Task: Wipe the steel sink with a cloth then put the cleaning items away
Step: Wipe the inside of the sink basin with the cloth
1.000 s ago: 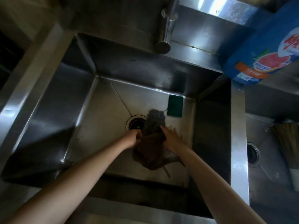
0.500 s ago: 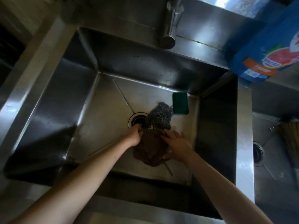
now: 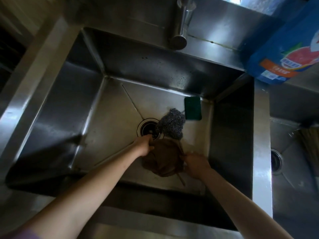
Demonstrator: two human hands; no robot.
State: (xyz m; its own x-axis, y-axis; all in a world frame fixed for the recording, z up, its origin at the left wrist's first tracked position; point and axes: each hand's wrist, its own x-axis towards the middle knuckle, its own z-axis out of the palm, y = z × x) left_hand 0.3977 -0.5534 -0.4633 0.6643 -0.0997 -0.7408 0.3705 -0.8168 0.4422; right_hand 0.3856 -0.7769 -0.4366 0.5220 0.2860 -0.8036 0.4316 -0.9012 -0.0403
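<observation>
Now bunching brown cloth [image 3: 163,157] just below drain [image 3: 148,129]: left hand [image 3: 144,146] clutching top edge, right hand [image 3: 196,163] pinching right side. Crumpled, no clear long axis.

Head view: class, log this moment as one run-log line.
step: wiping sink | left hand: grips brown cloth | right hand: grips cloth | steel scourer, green sponge: on sink floor

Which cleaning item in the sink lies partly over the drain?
The grey steel-wool scourer: its edge overlaps the drain. The green sponge lies clear, in the far corner.
</observation>
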